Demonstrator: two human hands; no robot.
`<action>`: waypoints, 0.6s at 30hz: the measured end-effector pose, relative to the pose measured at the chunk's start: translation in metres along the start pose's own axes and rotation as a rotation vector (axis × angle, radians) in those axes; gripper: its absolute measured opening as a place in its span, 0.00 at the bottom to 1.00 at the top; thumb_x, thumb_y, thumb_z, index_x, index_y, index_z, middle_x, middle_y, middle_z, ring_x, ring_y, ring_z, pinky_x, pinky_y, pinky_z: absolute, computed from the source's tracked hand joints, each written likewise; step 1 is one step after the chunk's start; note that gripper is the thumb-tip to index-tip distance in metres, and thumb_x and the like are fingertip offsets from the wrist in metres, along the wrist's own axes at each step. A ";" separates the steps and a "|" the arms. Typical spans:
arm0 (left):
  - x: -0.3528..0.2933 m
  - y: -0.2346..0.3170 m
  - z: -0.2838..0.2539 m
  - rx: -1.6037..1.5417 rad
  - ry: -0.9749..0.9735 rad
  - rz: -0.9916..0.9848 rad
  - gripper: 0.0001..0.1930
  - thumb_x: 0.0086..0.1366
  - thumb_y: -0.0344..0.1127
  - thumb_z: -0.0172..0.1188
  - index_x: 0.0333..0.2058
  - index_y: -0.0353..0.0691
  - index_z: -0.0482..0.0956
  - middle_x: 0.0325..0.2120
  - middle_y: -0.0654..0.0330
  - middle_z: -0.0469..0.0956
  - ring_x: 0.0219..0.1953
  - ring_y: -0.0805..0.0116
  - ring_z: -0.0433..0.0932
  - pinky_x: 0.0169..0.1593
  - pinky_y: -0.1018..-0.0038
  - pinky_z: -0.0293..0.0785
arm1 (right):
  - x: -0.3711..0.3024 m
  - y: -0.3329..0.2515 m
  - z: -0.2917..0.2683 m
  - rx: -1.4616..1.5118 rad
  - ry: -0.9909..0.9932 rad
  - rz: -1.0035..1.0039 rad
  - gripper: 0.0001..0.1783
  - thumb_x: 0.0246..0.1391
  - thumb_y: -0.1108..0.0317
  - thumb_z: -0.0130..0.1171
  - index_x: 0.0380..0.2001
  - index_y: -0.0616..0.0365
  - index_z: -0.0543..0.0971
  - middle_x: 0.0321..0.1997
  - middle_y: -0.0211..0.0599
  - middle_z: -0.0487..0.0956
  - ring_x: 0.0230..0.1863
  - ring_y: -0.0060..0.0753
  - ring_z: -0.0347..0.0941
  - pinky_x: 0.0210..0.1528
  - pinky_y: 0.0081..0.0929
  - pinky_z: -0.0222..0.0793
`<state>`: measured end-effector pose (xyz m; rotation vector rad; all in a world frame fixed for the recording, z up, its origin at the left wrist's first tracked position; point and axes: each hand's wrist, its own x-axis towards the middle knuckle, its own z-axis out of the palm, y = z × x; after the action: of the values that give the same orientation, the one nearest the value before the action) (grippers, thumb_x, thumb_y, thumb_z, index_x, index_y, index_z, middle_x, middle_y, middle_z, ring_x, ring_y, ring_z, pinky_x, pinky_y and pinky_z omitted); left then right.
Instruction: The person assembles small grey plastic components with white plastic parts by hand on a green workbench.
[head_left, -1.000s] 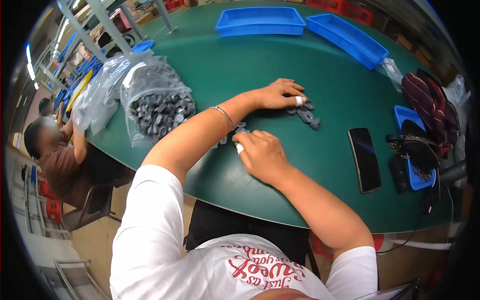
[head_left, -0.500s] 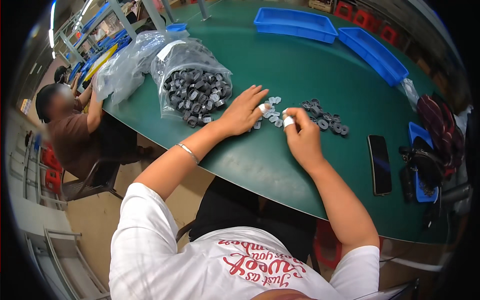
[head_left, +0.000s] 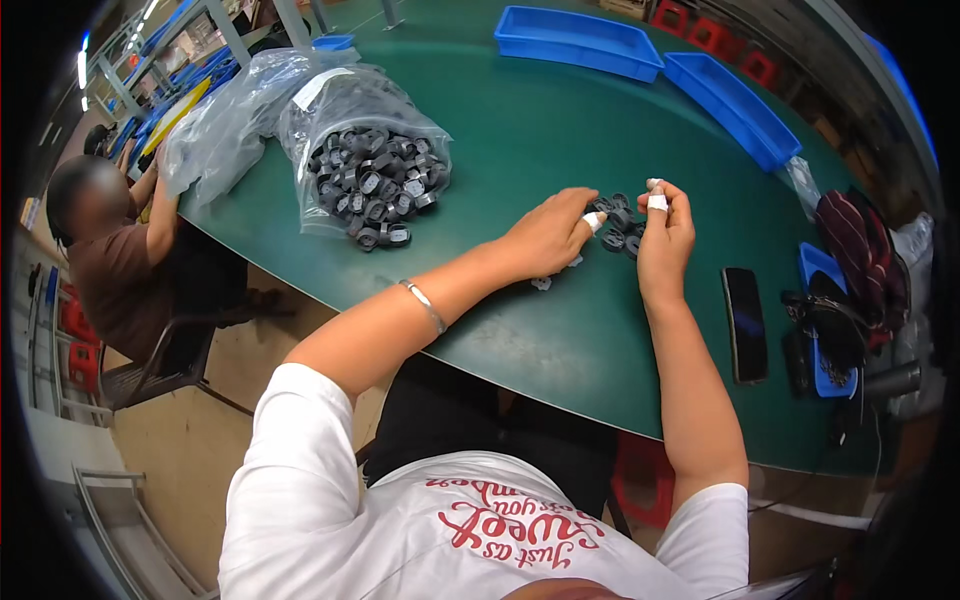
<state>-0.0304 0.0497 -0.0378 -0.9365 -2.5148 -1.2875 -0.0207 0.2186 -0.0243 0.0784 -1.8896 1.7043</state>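
Observation:
My left hand (head_left: 548,236) reaches over the table, white tape round its thumb. Its thumb and fingers close on a dark grey plastic ring at the edge of a small group of such rings (head_left: 618,230). Right of that group, my right hand (head_left: 666,240) is raised, thumb and forefinger pinched together, with white tape on them. Anything in that pinch is too small to make out. Small light grey pieces (head_left: 541,284) lie partly hidden under my left hand. A clear plastic bag (head_left: 318,112) at the left spills many more dark rings (head_left: 375,185).
Two blue trays (head_left: 580,42) (head_left: 735,110) stand along the far side of the green table (head_left: 480,140). A phone (head_left: 745,325) lies at the right, near a blue tray (head_left: 832,380) with dark items and striped cloth (head_left: 860,255). Another person (head_left: 115,250) sits at the left.
My left hand has moved right, from the light grey pieces to the dark rings. My right hand has shifted right and up, still pinched. The whole view has shifted slightly left.

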 end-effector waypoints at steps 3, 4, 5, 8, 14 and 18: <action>0.020 -0.005 -0.004 0.136 0.023 -0.049 0.19 0.60 0.33 0.55 0.51 0.33 0.72 0.50 0.47 0.73 0.53 0.49 0.71 0.57 0.61 0.66 | -0.008 -0.004 0.007 -0.106 -0.074 -0.011 0.11 0.64 0.69 0.47 0.43 0.63 0.74 0.37 0.34 0.77 0.38 0.23 0.73 0.42 0.21 0.68; 0.028 0.001 -0.004 0.157 -0.059 -0.046 0.18 0.56 0.32 0.58 0.46 0.35 0.77 0.46 0.49 0.76 0.51 0.49 0.71 0.55 0.60 0.67 | -0.010 -0.006 0.005 -0.123 -0.095 -0.031 0.11 0.64 0.69 0.47 0.43 0.63 0.74 0.37 0.34 0.77 0.38 0.23 0.72 0.42 0.21 0.68; 0.033 -0.012 0.002 0.232 -0.054 0.060 0.13 0.53 0.31 0.61 0.39 0.37 0.80 0.40 0.52 0.78 0.47 0.50 0.73 0.53 0.60 0.69 | -0.015 -0.013 0.010 -0.109 -0.110 -0.024 0.11 0.64 0.68 0.47 0.43 0.63 0.74 0.36 0.34 0.77 0.38 0.22 0.72 0.43 0.21 0.67; 0.041 -0.001 0.010 0.219 -0.049 0.012 0.08 0.50 0.29 0.62 0.32 0.39 0.81 0.34 0.54 0.78 0.43 0.53 0.74 0.48 0.60 0.70 | -0.019 -0.012 0.004 -0.193 -0.176 -0.092 0.10 0.63 0.68 0.49 0.42 0.62 0.74 0.35 0.32 0.77 0.36 0.22 0.72 0.37 0.24 0.68; 0.029 -0.007 -0.013 0.065 0.078 -0.002 0.09 0.51 0.29 0.60 0.33 0.34 0.78 0.34 0.50 0.77 0.38 0.51 0.76 0.44 0.61 0.73 | -0.030 -0.024 0.012 -0.453 -0.319 -0.239 0.07 0.60 0.70 0.53 0.39 0.61 0.75 0.35 0.39 0.79 0.31 0.34 0.75 0.34 0.30 0.69; 0.016 -0.018 -0.025 -0.138 0.227 -0.123 0.13 0.50 0.30 0.59 0.36 0.34 0.76 0.35 0.48 0.75 0.41 0.51 0.76 0.47 0.63 0.73 | -0.037 -0.031 0.014 -0.678 -0.510 -0.441 0.07 0.52 0.75 0.56 0.36 0.60 0.75 0.33 0.41 0.78 0.31 0.45 0.75 0.33 0.37 0.70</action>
<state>-0.0575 0.0297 -0.0281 -0.6274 -2.3644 -1.5261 0.0172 0.1877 -0.0132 0.6540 -2.4860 0.7338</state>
